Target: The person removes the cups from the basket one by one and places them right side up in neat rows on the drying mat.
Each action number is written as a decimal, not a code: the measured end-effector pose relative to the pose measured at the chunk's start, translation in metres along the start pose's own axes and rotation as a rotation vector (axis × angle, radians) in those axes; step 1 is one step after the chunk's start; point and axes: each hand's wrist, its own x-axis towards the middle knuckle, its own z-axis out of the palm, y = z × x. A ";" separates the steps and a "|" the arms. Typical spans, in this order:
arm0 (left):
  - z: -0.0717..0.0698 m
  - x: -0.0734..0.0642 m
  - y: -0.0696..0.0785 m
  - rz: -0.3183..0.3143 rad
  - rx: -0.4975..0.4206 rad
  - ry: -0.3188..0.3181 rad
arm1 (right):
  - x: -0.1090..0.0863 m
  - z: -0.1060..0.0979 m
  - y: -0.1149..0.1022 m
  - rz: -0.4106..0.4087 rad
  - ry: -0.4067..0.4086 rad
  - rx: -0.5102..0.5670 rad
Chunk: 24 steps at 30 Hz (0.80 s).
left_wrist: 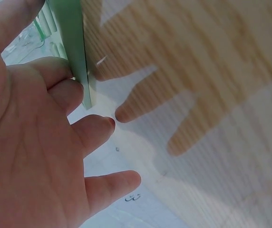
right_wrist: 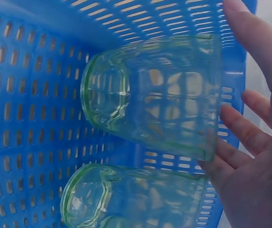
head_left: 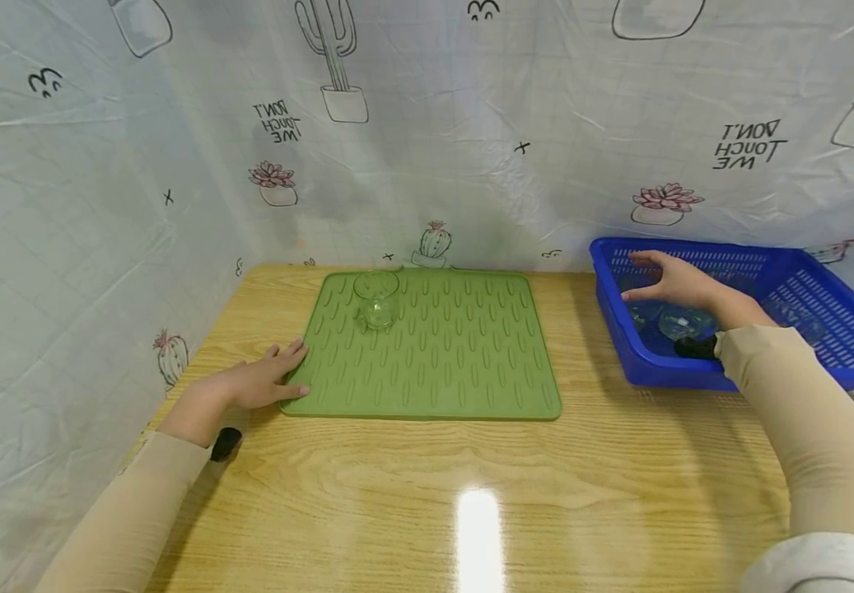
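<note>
Green mat (head_left: 464, 354): It lies flat on the wooden tabletop (head_left: 323, 502). One clear glass (head_left: 377, 306) stands on it, near the back left corner. This bit looks done. The rest of the mat has a lot of room.

Blue basket (head_left: 656, 371): It is at the right, apart from the mat. More glasses are in it, so I think there is plenty left to do. The right wrist view shows two well: a top glass (right_wrist: 150, 95) and a lower glass (right_wrist: 136, 202), side by side. More clear shapes show in the head view, but I cannot count them.

Right hand (head_left: 674, 282): It is over the basket, by the left side. Its grip is wide, with the thumb far from the fingers, and it holds nothing. The fingers are right by the rim of the top glass. I cannot tell if they touch it. Picking a glass seems to be the step now, and it is not done yet.

Left hand (head_left: 259, 383): It rests at the left edge of the mat, fingers spread. Its grip is loose, with nothing in it. Maybe it helps keep the mat from sliding.
</note>
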 end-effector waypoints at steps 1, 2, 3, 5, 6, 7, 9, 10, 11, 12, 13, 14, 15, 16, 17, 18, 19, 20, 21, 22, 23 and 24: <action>0.000 0.000 0.000 0.000 0.000 0.002 | 0.001 0.000 0.001 0.001 -0.007 -0.002; 0.000 0.000 0.000 -0.001 -0.001 0.002 | 0.001 0.001 0.001 0.001 -0.012 -0.004; 0.000 0.000 0.000 -0.002 -0.002 0.002 | 0.002 0.001 0.002 0.000 -0.016 -0.013; -0.001 0.000 0.000 -0.004 -0.002 0.002 | 0.004 0.001 0.004 -0.005 -0.025 -0.024; -0.001 0.000 0.000 -0.006 -0.004 0.000 | 0.004 0.000 0.004 -0.011 -0.031 -0.030; -0.001 0.000 0.000 -0.007 -0.006 -0.002 | 0.005 0.000 0.005 -0.015 -0.040 -0.036; -0.002 0.000 0.000 -0.009 -0.008 -0.004 | 0.007 -0.001 0.006 -0.028 -0.058 -0.056; -0.002 0.001 0.000 -0.008 -0.009 -0.005 | 0.007 -0.001 0.006 -0.032 -0.068 -0.061; -0.003 0.001 0.000 -0.008 -0.009 -0.005 | 0.008 -0.002 0.006 -0.034 -0.077 -0.066; -0.003 0.001 0.000 -0.007 -0.009 -0.007 | 0.008 -0.002 0.006 -0.035 -0.085 -0.071; -0.003 0.002 0.000 -0.007 -0.009 -0.008 | 0.008 -0.002 0.006 -0.033 -0.094 -0.075; -0.004 0.002 0.000 -0.007 -0.009 -0.009 | 0.009 -0.003 0.006 -0.034 -0.101 -0.083; -0.004 0.002 -0.001 -0.007 -0.010 -0.010 | 0.009 -0.003 0.005 -0.032 -0.107 -0.088; -0.004 0.002 -0.001 -0.008 -0.010 -0.011 | 0.009 -0.003 0.005 -0.029 -0.114 -0.091; -0.004 0.002 -0.001 -0.009 -0.009 -0.013 | 0.009 -0.003 0.005 -0.027 -0.120 -0.097; -0.005 0.003 -0.001 -0.009 -0.011 -0.014 | 0.009 -0.003 0.005 -0.025 -0.124 -0.104; -0.005 0.003 -0.001 -0.010 -0.013 -0.015 | 0.009 -0.003 0.005 -0.024 -0.127 -0.107; -0.005 0.003 -0.001 -0.012 -0.014 -0.016 | 0.010 -0.003 0.005 -0.024 -0.128 -0.112; -0.006 0.003 -0.001 -0.014 -0.016 -0.017 | 0.010 -0.003 0.005 -0.025 -0.128 -0.115; -0.006 0.004 0.000 -0.016 -0.017 -0.019 | 0.010 -0.002 0.005 -0.026 -0.128 -0.115; -0.007 0.004 0.000 -0.018 -0.019 -0.020 | 0.010 -0.002 0.005 -0.026 -0.126 -0.116; -0.008 0.004 0.000 -0.019 -0.021 -0.021 | 0.010 -0.002 0.005 -0.026 -0.125 -0.116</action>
